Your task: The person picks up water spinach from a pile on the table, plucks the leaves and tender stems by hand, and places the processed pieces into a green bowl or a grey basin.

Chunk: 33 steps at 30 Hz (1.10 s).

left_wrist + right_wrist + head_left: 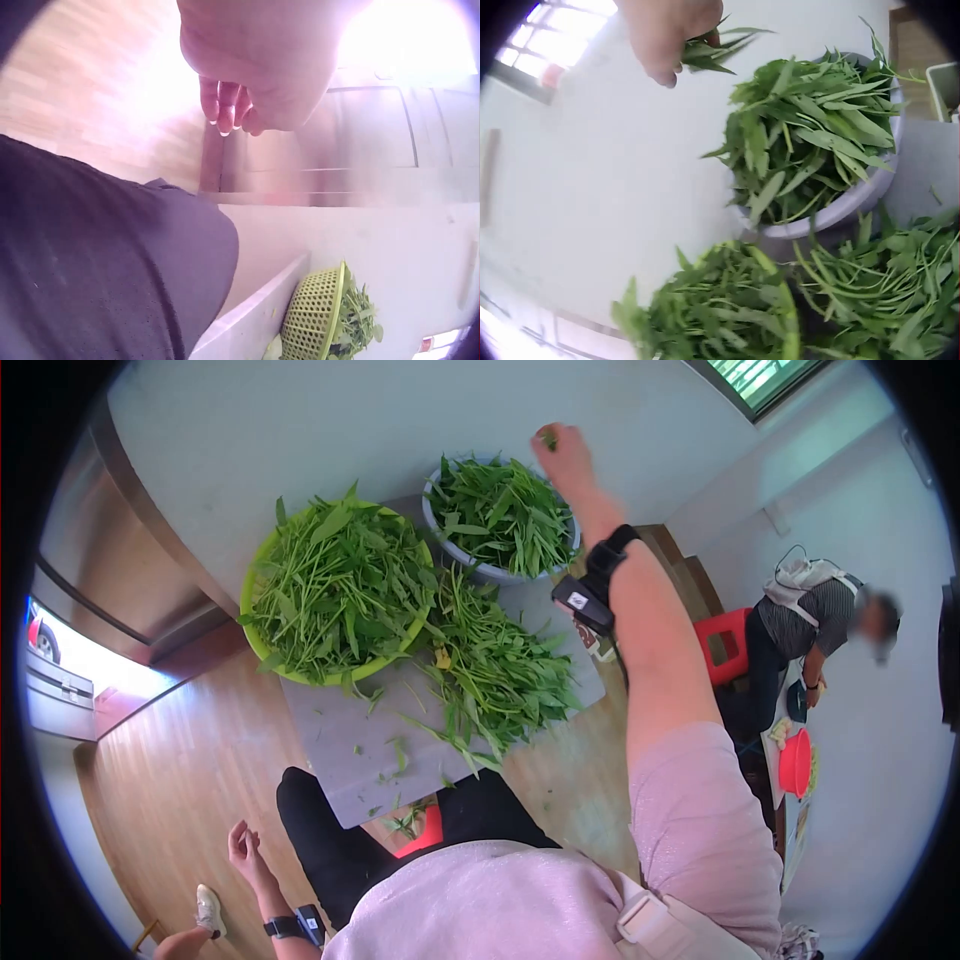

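My right hand is raised beyond the grey-blue basin, which is heaped with leafy greens. In the right wrist view that hand grips a small bunch of leaves, with its fingers curled. A green basket full of stemmed greens stands to the left, and a loose pile of greens lies between the two on the grey tabletop. Low at the left, beside the dark-trousered knee, my left hand holds nothing, its fingers loosely bent; the left wrist view shows the hand too.
A red stool is between the legs. Leaf scraps are scattered over the near part of the tabletop. At the right a person in a striped top sits beside a red basin. Another person's shoe is at the lower left.
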Each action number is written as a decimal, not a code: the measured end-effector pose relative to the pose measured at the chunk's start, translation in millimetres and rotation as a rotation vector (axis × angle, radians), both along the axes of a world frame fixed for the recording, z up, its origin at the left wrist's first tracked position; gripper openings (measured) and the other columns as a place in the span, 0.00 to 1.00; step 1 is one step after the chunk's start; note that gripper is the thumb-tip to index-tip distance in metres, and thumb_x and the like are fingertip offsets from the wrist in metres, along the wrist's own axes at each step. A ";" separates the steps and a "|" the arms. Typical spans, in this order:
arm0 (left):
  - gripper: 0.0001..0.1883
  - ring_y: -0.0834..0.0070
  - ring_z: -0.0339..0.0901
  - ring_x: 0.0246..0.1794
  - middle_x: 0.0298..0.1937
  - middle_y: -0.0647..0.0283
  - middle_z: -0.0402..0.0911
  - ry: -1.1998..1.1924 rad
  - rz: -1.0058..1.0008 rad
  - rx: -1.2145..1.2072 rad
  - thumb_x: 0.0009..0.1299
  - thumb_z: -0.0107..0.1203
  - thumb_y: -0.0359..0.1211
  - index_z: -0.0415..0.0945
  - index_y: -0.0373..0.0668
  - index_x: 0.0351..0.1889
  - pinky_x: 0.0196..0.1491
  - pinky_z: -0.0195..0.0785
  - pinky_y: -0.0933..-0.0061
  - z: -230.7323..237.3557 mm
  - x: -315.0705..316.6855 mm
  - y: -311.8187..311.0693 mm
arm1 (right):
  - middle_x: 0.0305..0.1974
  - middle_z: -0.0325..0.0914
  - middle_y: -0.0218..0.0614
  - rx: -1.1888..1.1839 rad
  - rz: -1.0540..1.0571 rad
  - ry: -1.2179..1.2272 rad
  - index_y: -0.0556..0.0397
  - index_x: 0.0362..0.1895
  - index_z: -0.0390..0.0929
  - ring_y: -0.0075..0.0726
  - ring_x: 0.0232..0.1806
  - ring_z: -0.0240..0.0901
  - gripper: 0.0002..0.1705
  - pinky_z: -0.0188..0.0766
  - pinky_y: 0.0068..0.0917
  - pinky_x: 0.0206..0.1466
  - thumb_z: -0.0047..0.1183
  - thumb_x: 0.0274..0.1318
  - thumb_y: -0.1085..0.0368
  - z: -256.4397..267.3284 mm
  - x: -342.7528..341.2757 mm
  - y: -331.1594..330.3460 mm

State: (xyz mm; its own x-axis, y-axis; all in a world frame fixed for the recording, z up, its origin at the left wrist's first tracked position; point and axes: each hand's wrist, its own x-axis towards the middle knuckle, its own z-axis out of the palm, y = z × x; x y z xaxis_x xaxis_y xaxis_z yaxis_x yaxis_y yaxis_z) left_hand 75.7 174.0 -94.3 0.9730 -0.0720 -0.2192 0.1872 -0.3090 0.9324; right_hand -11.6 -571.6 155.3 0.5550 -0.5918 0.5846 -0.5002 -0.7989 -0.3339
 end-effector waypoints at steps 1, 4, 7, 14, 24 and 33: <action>0.11 0.82 0.73 0.35 0.42 0.66 0.77 0.012 0.023 -0.002 0.68 0.51 0.29 0.74 0.39 0.48 0.40 0.67 0.81 -3.4 -2.5 0.0 | 0.53 0.69 0.51 0.176 0.014 0.166 0.54 0.48 0.74 0.51 0.51 0.69 0.27 0.67 0.42 0.51 0.54 0.51 0.47 -11.3 10.9 -4.9; 0.11 0.83 0.73 0.36 0.41 0.66 0.77 0.071 0.042 -0.008 0.68 0.51 0.28 0.74 0.39 0.48 0.40 0.67 0.81 -11.8 -5.1 0.7 | 0.58 0.65 0.53 0.248 0.032 0.493 0.53 0.58 0.67 0.54 0.58 0.64 0.41 0.63 0.40 0.59 0.53 0.47 0.37 -58.7 30.1 -14.1; 0.11 0.83 0.72 0.35 0.41 0.67 0.77 0.070 0.027 -0.006 0.68 0.51 0.29 0.75 0.39 0.48 0.41 0.66 0.81 -8.8 -4.2 -3.3 | 0.61 0.62 0.54 0.310 0.061 0.474 0.53 0.64 0.60 0.54 0.62 0.60 0.51 0.59 0.40 0.63 0.52 0.42 0.30 -69.9 28.6 -8.5; 0.12 0.82 0.72 0.36 0.41 0.66 0.77 0.059 0.004 -0.016 0.69 0.52 0.31 0.74 0.38 0.49 0.42 0.67 0.80 -1.6 -1.4 -8.4 | 0.57 0.68 0.50 0.219 0.139 -0.049 0.56 0.56 0.70 0.50 0.60 0.63 0.41 0.61 0.38 0.60 0.51 0.48 0.36 -9.9 3.3 9.3; 0.15 0.80 0.73 0.42 0.47 0.62 0.77 0.064 -0.061 -0.124 0.69 0.51 0.31 0.72 0.37 0.52 0.45 0.67 0.78 14.9 -12.8 -18.0 | 0.34 0.80 0.35 0.978 0.367 -0.496 0.55 0.37 0.79 0.30 0.39 0.75 0.18 0.69 0.29 0.44 0.45 0.61 0.54 -49.4 -71.0 91.0; 0.14 0.81 0.74 0.41 0.46 0.64 0.78 0.078 -0.077 -0.301 0.69 0.52 0.32 0.74 0.38 0.50 0.47 0.68 0.79 32.0 -16.0 -38.4 | 0.31 0.77 0.33 1.062 0.411 0.388 0.55 0.33 0.78 0.26 0.33 0.74 0.11 0.70 0.26 0.33 0.55 0.51 0.60 -164.6 -130.9 291.5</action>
State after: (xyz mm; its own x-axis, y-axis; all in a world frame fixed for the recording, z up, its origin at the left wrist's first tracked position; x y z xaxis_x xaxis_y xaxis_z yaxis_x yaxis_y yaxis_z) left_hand 59.7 135.6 -62.3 0.9434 -0.2173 -0.2507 0.2486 -0.0377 0.9679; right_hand -142.5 -280.1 -9.3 0.8460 -0.4146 -0.3352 -0.4854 -0.3391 -0.8058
